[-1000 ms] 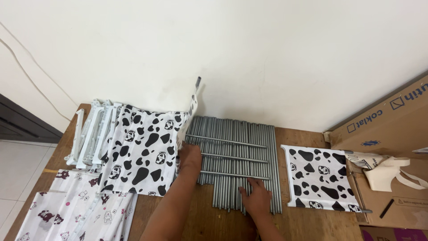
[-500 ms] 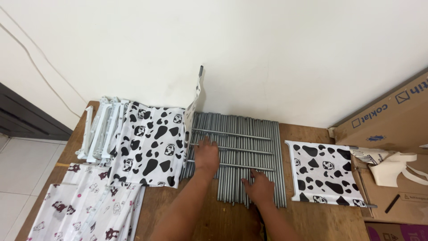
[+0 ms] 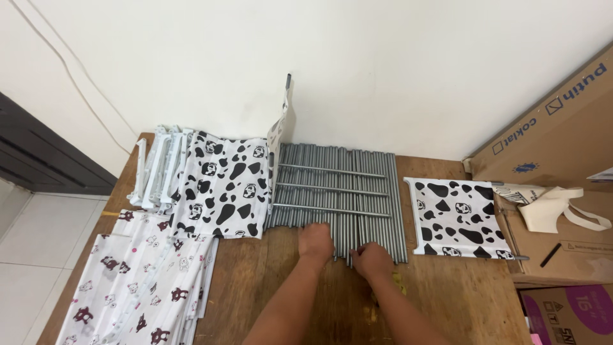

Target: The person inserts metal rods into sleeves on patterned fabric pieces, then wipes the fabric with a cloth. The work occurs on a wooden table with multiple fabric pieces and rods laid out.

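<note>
With the left hand (image 3: 316, 241) resting fingers-down on the near ends of the grey metal rods (image 3: 335, 191) laid in a row mid-table, and the right hand (image 3: 371, 260) pinching one rod end, keep the ends flush and lift a single rod.

A row of metal rods (image 3: 335, 191) lies in the middle of the surface (image 3: 268, 281), with three rods across on top. Both hands rest at its near edge. Folded cloth (image 3: 223, 185) lies to the left, a cloth panel (image 3: 460, 217) to the right, and cardboard boxes (image 3: 555, 140) beyond that.
</note>
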